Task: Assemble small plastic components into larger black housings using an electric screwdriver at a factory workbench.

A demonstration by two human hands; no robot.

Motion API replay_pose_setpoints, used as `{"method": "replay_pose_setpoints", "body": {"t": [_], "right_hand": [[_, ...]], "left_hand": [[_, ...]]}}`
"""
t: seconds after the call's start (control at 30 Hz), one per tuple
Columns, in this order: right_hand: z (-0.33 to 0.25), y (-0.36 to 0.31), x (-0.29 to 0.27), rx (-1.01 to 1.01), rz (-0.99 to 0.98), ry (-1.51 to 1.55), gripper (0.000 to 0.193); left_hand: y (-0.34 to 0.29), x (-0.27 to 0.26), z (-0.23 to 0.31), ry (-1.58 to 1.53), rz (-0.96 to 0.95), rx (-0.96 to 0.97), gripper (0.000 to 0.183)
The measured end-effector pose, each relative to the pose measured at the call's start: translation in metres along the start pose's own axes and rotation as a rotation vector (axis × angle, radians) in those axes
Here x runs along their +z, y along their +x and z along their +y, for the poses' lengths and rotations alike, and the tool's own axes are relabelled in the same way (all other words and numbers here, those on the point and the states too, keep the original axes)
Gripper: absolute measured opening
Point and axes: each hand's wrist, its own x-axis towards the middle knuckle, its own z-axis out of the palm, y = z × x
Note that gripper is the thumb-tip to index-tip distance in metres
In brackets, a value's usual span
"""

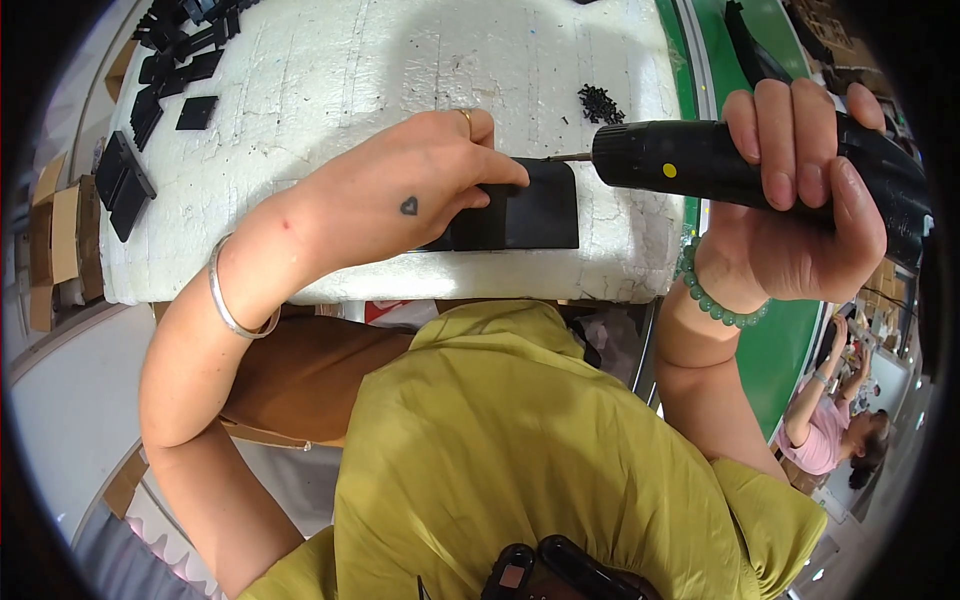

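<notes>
My right hand [800, 170] is wrapped round a black electric screwdriver [640, 157] with a yellow dot on its body. The tool lies nearly level, and its thin bit points left to the far edge of a black flat plastic part [545, 210]. With bent fingers, my left hand [410, 185] holds that part down on the white foam-topped table [350, 60]. The hand covers the part's left end, and what lies under the fingertips is hidden. Just beyond the screwdriver's nose is a small pile of black screws [599, 104].
Several black plastic parts [165, 75] are heaped at the far left, with a square black piece [196, 113] beside them. Cardboard boxes [65, 235] stand left of the table. To the right runs a green surface [785, 345]; a person in pink [815, 430] is farther off.
</notes>
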Motion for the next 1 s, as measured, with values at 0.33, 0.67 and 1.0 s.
{"method": "replay_pose_setpoints", "body": {"t": [0.33,0.67,1.0], "right_hand": [[-0.007,0.001,-0.012,0.065,-0.119,0.077,0.038],[0.004,-0.001,0.030,0.168,-0.422,-0.111,0.040],[0.023,-0.003,0.040,0.133,-0.424,-0.278,0.028]], "left_hand": [[-0.017,0.005,-0.001,0.183,0.237,-0.114,0.046],[-0.008,0.015,-0.002,-0.340,-0.018,-0.508,0.037],[-0.009,0.019,-0.006,-0.243,-0.046,-0.560,0.038]]}}
